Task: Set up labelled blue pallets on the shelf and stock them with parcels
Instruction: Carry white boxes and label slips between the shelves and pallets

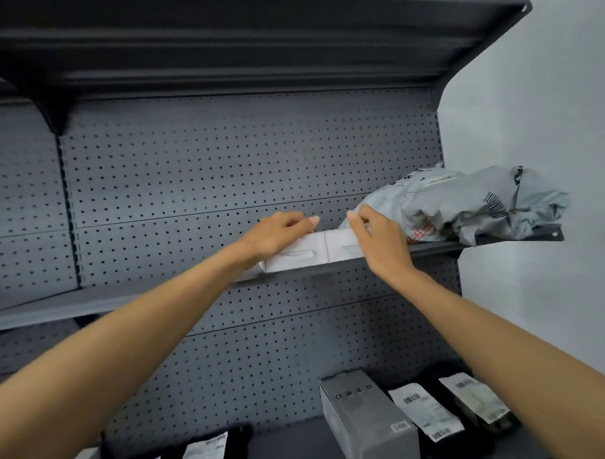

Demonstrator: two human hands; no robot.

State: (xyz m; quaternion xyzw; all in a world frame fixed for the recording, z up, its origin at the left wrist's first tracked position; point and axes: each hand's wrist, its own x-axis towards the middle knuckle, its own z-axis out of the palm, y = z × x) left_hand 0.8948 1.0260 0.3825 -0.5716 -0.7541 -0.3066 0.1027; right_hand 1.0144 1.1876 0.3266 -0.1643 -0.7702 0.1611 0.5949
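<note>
The step in hand looks like seating a parcel: a white cardboard box lies along the front edge of the dark grey metal shelf, towards its right end, just beside a heap of crumpled grey plastic mailer bags. To do it well, I would slide the box back from the front edge squarely, both ends together, and keep it from riding up on the bags. No blue pallet shows here.

Both arms reach up and forward, nearly straight. The left hand lies over the box's left half with its fingers curled over the top, holding it. The right hand grips the right end, fingers bent and thumb raised, close against the bags.
</note>
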